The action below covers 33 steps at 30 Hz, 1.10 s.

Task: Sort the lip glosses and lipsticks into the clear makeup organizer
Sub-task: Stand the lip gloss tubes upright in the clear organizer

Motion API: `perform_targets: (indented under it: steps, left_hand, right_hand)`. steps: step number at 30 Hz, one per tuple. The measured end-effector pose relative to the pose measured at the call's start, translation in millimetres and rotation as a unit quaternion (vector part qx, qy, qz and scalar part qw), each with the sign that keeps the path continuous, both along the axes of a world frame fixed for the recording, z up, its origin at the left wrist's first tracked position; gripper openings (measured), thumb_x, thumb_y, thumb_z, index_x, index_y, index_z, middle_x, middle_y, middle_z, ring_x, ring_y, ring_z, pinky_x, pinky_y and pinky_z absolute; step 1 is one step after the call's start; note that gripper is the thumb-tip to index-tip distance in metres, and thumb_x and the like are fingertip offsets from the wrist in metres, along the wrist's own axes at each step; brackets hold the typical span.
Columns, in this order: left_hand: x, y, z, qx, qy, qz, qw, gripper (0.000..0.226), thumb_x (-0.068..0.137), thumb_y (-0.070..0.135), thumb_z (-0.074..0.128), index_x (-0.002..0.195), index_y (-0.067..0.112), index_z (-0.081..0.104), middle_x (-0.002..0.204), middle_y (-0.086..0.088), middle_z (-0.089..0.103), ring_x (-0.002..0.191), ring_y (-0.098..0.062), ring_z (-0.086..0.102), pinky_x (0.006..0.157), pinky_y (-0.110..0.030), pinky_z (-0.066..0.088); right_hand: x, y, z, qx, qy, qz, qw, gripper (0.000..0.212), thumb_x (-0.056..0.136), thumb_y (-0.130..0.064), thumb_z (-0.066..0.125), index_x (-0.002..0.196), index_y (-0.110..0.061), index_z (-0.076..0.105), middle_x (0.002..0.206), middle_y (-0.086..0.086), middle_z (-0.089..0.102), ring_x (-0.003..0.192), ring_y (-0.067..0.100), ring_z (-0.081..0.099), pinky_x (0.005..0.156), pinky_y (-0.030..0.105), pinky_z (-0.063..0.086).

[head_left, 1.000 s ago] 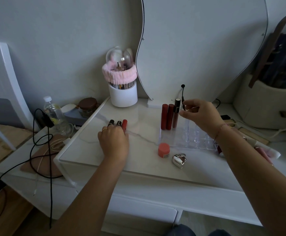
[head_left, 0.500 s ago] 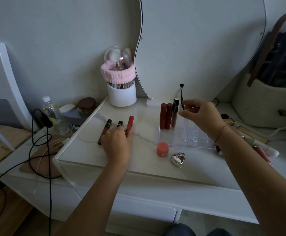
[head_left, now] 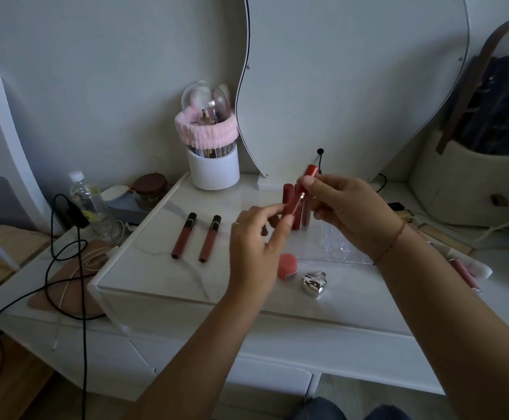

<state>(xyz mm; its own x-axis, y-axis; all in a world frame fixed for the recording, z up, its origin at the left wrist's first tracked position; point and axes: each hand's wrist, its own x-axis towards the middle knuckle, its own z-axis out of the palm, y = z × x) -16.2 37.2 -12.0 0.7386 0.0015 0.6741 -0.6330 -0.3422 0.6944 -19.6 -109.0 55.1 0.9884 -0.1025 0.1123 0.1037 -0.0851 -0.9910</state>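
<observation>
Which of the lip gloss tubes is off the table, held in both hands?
The red tube, gripped between the left hand and right hand. The two black-capped tubes lie flat; the others stand in the organizer.

Two lip glosses lying, three tubes standing, one held.

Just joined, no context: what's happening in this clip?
A person is sorting lip products at a vanity. Both hands, left hand and right hand, hold one red lip gloss above the clear organizer, where a few red tubes already stand. Two glosses lie on the tabletop, unsorted.
</observation>
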Motion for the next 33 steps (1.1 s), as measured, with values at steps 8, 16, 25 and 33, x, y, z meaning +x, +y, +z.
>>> perform_targets:
  steps: [8,16,25,33]
  left_hand:
    - [15.2,3.5,-10.1,0.088,0.029,0.042,0.995,0.018,0.085,0.022,0.066,0.1,0.013,0.068,0.103,0.0,0.065,0.1,-0.022,0.056,0.086,-0.033,0.04]
    - [43.1,53.0,-33.5,0.25,0.178,0.268,0.913,0.036,0.084,0.028,0.064,0.116,0.014,0.059,0.128,-0.012,0.051,0.119,-0.033,0.041,0.094,-0.045,0.032]
    - [48.1,56.4,-37.4,0.238,0.217,0.25,0.913,0.028,0.089,0.018,0.059,0.113,0.003,0.06,0.118,-0.017,0.059,0.109,-0.035,0.054,0.092,-0.043,0.041]
    - [46.0,51.6,-36.2,0.2,0.211,0.233,0.928,0.022,0.091,0.012,0.054,0.111,0.003,0.061,0.111,-0.018,0.06,0.108,-0.035,0.053,0.089,-0.042,0.041]
  right_hand:
    - [9.0,-24.9,17.0,-0.089,-0.041,-0.052,0.994,0.021,0.085,-0.017,0.06,0.102,-0.008,0.066,0.076,0.002,0.064,0.056,0.002,0.055,0.063,0.014,0.052]
    - [38.4,-42.5,-5.2,-0.271,-0.054,-0.101,0.956,0.022,0.086,-0.018,0.06,0.106,-0.01,0.065,0.081,0.0,0.065,0.07,0.009,0.059,0.054,0.008,0.049]
    - [51.6,-45.3,-18.5,-0.364,-0.038,-0.102,0.925,0.024,0.086,-0.018,0.061,0.102,-0.002,0.066,0.092,0.021,0.068,0.087,0.033,0.064,0.086,0.043,0.052]
    - [53.5,-43.8,-18.8,-0.383,-0.043,-0.085,0.919,0.024,0.086,-0.02,0.061,0.104,-0.006,0.064,0.094,0.016,0.067,0.08,0.023,0.058,0.077,0.031,0.048]
